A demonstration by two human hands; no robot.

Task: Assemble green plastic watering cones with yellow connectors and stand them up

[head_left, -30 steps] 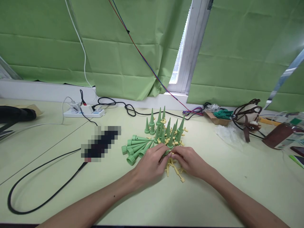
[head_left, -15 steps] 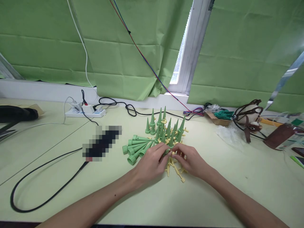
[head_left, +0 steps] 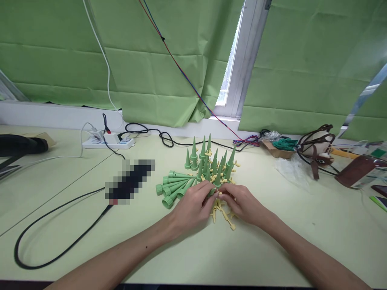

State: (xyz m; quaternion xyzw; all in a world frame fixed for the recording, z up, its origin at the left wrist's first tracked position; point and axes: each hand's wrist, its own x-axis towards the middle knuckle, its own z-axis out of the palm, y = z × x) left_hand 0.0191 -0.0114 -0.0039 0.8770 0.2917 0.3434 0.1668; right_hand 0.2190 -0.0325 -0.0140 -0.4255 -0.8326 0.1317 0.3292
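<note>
My left hand is closed on a green plastic watering spike, mostly hidden by the fingers. Pressed against it from the right, my right hand pinches a small part at the spike's end; a pale yellow bit shows there, but its shape is covered. Just behind the fingers stand several green spikes upright, many with yellow valves at their bases. More green spikes lie on their sides left of my left hand. Loose yellow valves are heaped under and in front of both hands.
A blurred-out dark device with a black cable lies on the table to the left. At the back stands a power strip. On the right are a cardboard box, a clear plastic bag and a brown bottle.
Both hands stay together in nearly the same place, with only a slight shift of the fingers. The view has tilted very slightly.
</note>
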